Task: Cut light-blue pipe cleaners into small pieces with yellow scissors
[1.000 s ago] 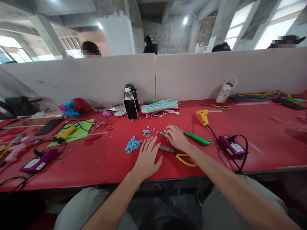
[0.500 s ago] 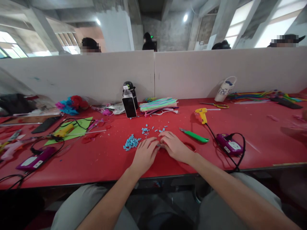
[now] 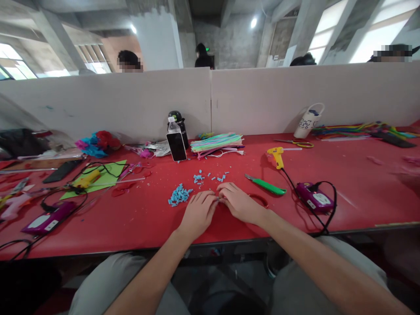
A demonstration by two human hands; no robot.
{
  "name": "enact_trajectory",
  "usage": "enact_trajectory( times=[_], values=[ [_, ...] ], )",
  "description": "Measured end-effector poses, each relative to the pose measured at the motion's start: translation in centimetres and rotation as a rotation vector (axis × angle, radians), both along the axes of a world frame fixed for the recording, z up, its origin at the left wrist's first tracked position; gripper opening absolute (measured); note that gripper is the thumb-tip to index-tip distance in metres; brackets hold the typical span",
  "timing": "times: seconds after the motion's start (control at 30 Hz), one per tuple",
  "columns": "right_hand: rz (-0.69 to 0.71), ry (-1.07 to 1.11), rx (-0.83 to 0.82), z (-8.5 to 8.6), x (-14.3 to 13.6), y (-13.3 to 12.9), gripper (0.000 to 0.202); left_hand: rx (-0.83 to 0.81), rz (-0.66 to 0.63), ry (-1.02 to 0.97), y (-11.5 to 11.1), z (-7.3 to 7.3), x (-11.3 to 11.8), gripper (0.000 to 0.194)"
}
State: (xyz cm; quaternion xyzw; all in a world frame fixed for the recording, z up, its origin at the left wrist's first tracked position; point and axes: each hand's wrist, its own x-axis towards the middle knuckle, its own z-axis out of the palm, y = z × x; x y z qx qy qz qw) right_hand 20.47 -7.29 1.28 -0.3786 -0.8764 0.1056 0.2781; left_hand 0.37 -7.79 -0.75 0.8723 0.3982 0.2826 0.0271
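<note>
My left hand (image 3: pixel 197 213) and my right hand (image 3: pixel 241 202) meet over the red table (image 3: pixel 131 223), fingertips pinched together. Between them is a tiny greyish bit, too small and covered to name. Just left of my left hand lies a heap of small blue pieces (image 3: pixel 179 195). More blue pieces (image 3: pixel 198 178) are scattered beyond my fingers. A green utility knife (image 3: pixel 269 187) rests to the right, its blade end pointing away to the left. Beside my right wrist a red loop-shaped handle (image 3: pixel 260 200) shows, partly hidden by the hand.
A yellow glue gun (image 3: pixel 276 156) and a purple power box (image 3: pixel 314 199) with a black cord lie right. Behind stand a phone (image 3: pixel 176 146) against a bottle, a bundle of pastel pipe cleaners (image 3: pixel 218 143) and a white partition (image 3: pixel 131 107). Tools and cords crowd the left.
Both hands stay together in nearly the same place, with only a slight shift of the fingers. The blue pieces and the knife have not visibly moved.
</note>
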Motion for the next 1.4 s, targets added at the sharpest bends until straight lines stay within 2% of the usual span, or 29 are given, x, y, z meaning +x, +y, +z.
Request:
enact_trajectory(
  times=[0.33, 0.67, 0.83, 1.2, 1.3, 1.4],
  values=[
    [-0.005, 0.079, -0.053, 0.1, 0.3, -0.1, 0.012, -0.073, 0.015, -0.098, -0.4, 1.2, -0.1, 0.02],
    [0.0, 0.243, -0.17, 0.4, 0.1, -0.3, 0.012, -0.096, -0.022, -0.208, -0.5, 1.1, 0.1, 0.021],
    [0.003, 0.23, -0.179, 0.2, 0.1, -0.1, 0.013, -0.102, -0.061, -0.197, -0.5, 1.3, 0.2, 0.021],
    [0.02, 0.21, -0.183, 0.6, -0.5, -0.6, 0.016, -0.122, -0.035, -0.18, -0.3, 1.0, 0.3, 0.019],
    [-0.025, 0.195, -0.198, 1.4, 0.1, -0.5, 0.018, -0.147, 0.017, -0.198, -0.2, 0.8, 0.2, 0.02],
    [-0.181, 0.074, -0.236, 2.4, 2.5, -0.3, 0.023, -0.174, 0.073, -0.229, 0.0, 0.9, -0.1, 0.02]
  ],
)
